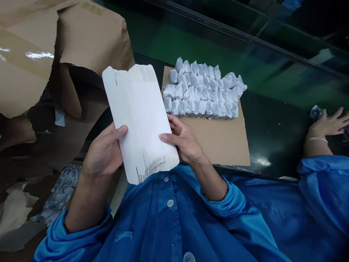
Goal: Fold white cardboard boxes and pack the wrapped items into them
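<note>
I hold a stack of flat white carton blanks [139, 120] in front of my chest, fanned out and tilted. My left hand [105, 153] grips its left lower edge, thumb on top. My right hand [182, 140] grips its right edge, thumb pressed on the sheets. Just beyond, a brown cardboard sheet [220, 142] lies on the dark table and carries several rows of small white paper-wrapped packets [203, 91].
A large open cardboard box [54, 47] stands at the left. A lower box with wrapped items [61, 189] sits by my left elbow. At the right, a co-worker's hand [328, 125] and blue sleeve [324, 185] rest at the table. A green belt [218, 47] runs behind.
</note>
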Motion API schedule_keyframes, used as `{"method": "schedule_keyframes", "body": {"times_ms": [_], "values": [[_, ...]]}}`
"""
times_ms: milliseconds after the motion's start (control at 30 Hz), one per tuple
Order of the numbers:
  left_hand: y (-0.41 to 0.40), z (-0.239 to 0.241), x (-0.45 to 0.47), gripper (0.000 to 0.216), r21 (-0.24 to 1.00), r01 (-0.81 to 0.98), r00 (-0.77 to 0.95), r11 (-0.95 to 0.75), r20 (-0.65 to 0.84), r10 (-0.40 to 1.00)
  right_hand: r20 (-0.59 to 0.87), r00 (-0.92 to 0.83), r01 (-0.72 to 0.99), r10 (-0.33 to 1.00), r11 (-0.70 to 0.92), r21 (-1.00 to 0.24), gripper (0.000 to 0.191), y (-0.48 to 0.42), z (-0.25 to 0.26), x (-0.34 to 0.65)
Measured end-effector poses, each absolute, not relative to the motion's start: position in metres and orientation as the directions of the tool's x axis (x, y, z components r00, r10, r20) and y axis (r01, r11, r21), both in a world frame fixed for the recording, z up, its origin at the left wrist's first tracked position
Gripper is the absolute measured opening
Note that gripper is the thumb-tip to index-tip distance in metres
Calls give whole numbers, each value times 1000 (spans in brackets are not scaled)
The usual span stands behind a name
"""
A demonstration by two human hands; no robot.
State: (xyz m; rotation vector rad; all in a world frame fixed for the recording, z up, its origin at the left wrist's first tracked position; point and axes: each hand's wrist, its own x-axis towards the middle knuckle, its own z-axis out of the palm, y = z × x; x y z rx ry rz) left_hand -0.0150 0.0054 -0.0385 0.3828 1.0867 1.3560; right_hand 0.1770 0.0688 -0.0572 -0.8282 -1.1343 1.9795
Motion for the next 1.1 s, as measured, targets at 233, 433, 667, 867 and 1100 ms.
{"method": "schedule_keyframes", "body": {"times_ms": [233,433,667,867,1100], "values": [[5,-40,-16,42,789,-565,-175,241,-401,899,-195,-521,-252,831,-368,-895,64,67,-57,180],[6,-41,-13,37,794,-551,-180,258,-414,892,-180,-492,-216,852,-319,-923,67,67,-58,179],[5,-48,-18,36,760,-622,-200,190,-389,899,-223,-500,-242,837,-383,-892,62,70,-53,179],[4,-58,-23,24,730,-677,-229,95,-331,915,-252,-495,-221,831,-401,-889,62,71,-45,181],[2,-63,-23,25,692,-718,-241,75,-348,906,-202,-487,-248,850,-356,-901,58,68,-42,179]]}}
